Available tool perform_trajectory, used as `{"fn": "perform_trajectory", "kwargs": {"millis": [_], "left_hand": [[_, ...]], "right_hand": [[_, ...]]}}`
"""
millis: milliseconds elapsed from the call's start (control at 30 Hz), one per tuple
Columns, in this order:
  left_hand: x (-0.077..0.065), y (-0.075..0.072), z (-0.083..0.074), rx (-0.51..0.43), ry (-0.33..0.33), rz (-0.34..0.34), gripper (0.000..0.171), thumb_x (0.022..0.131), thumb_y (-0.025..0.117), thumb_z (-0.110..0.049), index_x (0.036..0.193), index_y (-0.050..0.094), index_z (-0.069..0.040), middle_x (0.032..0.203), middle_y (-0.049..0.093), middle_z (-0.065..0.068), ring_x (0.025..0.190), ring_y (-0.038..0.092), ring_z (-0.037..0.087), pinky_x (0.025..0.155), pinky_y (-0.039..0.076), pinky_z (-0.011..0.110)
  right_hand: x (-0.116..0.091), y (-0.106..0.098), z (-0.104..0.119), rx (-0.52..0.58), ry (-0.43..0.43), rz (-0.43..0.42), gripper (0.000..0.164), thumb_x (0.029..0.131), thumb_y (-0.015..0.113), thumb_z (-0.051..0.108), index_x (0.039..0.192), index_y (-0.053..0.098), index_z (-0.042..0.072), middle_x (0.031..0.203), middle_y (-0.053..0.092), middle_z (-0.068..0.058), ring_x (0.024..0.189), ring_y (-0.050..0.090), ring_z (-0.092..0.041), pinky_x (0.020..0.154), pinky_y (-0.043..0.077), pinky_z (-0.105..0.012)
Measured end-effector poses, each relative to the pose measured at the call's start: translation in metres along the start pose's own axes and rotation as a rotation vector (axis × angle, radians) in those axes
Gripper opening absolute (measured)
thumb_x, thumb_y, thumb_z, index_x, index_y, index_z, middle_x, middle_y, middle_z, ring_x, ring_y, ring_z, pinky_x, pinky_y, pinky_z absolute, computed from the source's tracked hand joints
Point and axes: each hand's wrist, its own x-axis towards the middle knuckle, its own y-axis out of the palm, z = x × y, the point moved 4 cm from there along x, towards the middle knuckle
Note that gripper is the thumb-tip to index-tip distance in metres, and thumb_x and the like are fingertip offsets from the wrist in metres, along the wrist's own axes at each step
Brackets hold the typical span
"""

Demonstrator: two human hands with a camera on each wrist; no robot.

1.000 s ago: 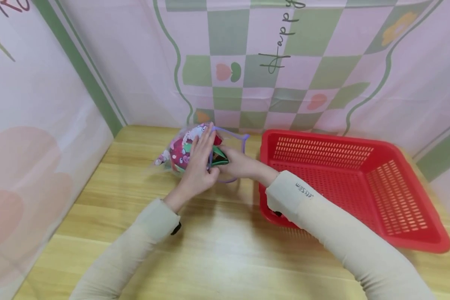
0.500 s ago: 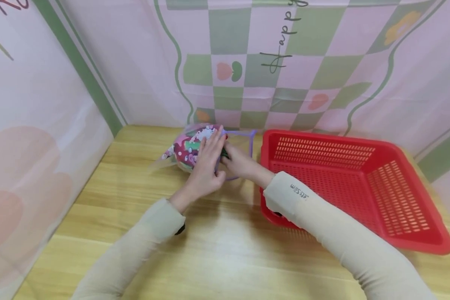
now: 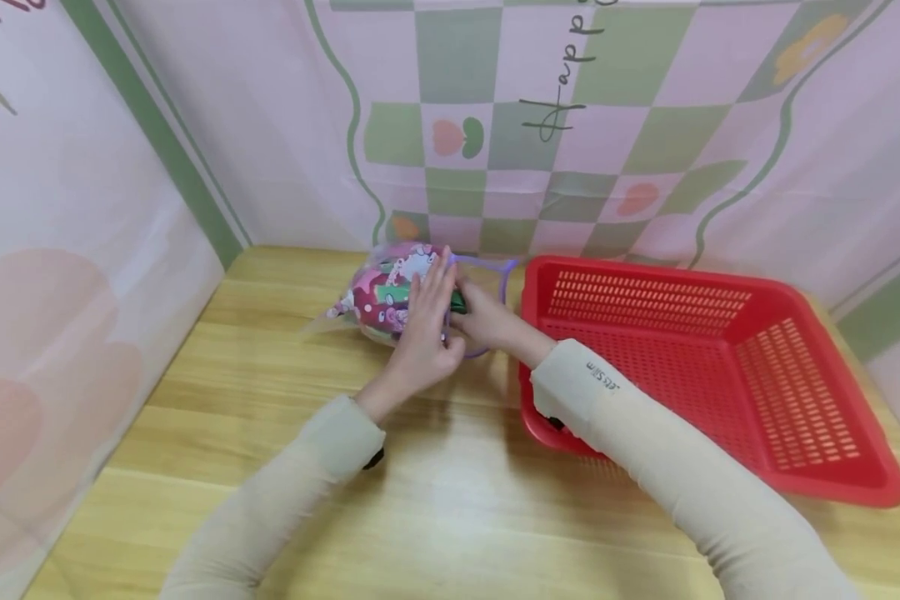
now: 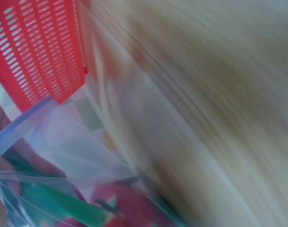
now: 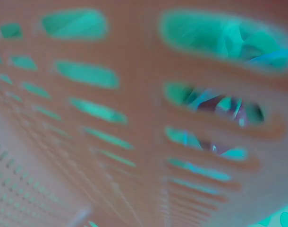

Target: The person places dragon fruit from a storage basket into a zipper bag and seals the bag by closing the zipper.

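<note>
A clear plastic bag with a purple rim (image 3: 504,285) lies on its side on the table, its mouth toward the right. Inside it is a pink and dark-red cartoon-printed packet (image 3: 381,302). My left hand (image 3: 424,337) rests on the bag near its mouth, fingers straight. My right hand (image 3: 489,318) reaches into the mouth, gripping a dark green packet (image 3: 459,302); the left hand hides part of it. In the left wrist view, green (image 4: 71,204) and red contents show through the clear film. The right wrist view holds only the basket's slotted wall, colours distorted.
A red perforated plastic basket (image 3: 645,265) stands right of the bag, with my right forearm crossing its near left corner. Behind the wooden table (image 3: 450,500) hangs a pink and green checked cloth (image 3: 528,133); another cloth covers the left side.
Both hands and the bag have shifted slightly right. The green packet in my right hand has gone deeper into the bag's mouth, and the left hand covers more of the opening.
</note>
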Motion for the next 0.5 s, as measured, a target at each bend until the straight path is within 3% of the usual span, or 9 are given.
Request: {"fn": "perform_trajectory", "kwargs": {"millis": [167,300,500], "left_hand": [[0.001,0.002,0.001,-0.022,-0.001,-0.014,0.086,0.07,0.051,0.005,0.147,0.014,0.011,0.158,0.008,0.025,0.149,0.006,0.035,0.122,-0.008,0.052],[0.001,0.002,0.001,-0.029,-0.009,-0.025,0.086,0.07,0.052,0.005,0.147,0.014,0.01,0.159,0.007,0.025,0.149,0.005,0.036,0.121,-0.008,0.053],[0.001,0.001,0.0,-0.033,-0.011,-0.048,0.088,0.069,0.052,0.005,0.148,0.014,0.009,0.159,0.007,0.025,0.15,0.004,0.035,0.121,-0.007,0.056]], "right_hand": [[-0.002,-0.007,-0.002,-0.108,0.125,-0.07,0.055,0.085,0.066,0.008,0.136,0.047,-0.003,0.125,0.061,-0.023,0.109,0.062,-0.036,0.096,0.052,-0.045],[-0.005,-0.009,-0.002,-0.122,0.171,-0.091,0.042,0.086,0.066,0.011,0.126,0.059,-0.002,0.116,0.068,-0.02,0.1,0.066,-0.032,0.09,0.056,-0.041],[-0.008,-0.012,0.002,0.061,0.145,-0.064,0.037,0.098,0.05,0.015,0.131,0.056,-0.002,0.123,0.064,-0.021,0.102,0.068,-0.032,0.087,0.058,-0.036]]}}
